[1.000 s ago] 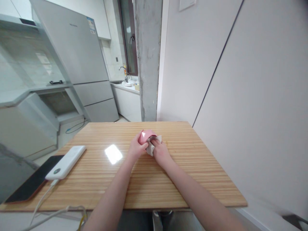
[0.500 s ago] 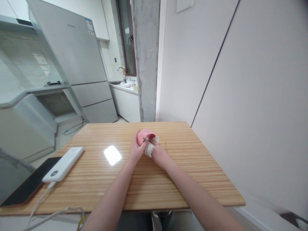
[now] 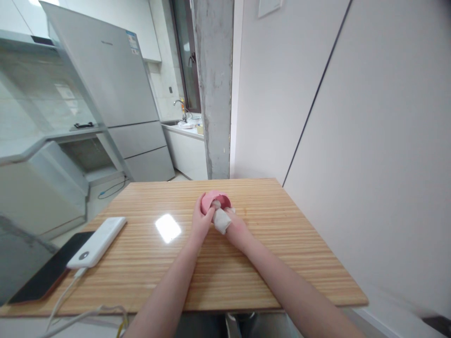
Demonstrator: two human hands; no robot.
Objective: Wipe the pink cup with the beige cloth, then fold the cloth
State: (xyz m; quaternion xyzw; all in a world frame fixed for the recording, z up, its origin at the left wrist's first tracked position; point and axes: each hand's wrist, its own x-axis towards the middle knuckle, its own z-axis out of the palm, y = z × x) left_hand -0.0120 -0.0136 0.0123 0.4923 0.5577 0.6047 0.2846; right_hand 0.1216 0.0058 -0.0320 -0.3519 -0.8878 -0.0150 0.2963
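Observation:
A small pink bowl (image 3: 208,201) is tilted over the middle of the wooden table, its opening turned towards me and to the right. My left hand (image 3: 201,219) is closed round its left side, thumb at the near rim. At the opening, my right hand (image 3: 235,228) grips a crumpled white cloth or tissue (image 3: 221,222), part of which reaches inside the bowl. The fingertips of the right hand are hidden behind the cloth and the rim. Whether the bowl touches the tabletop I cannot tell.
On the left of the wooden table (image 3: 148,272) lie a white power bank (image 3: 97,244) with a cable (image 3: 61,300) plugged in and a dark flat pad (image 3: 45,277). A white wall (image 3: 338,155) runs along the right. Beyond the table stand a concrete pillar (image 3: 217,94) and a fridge (image 3: 109,70).
The bowl has turned slightly, so more of its inside shows. My right hand and the cloth have shifted a little at the rim. The whole view has moved slightly.

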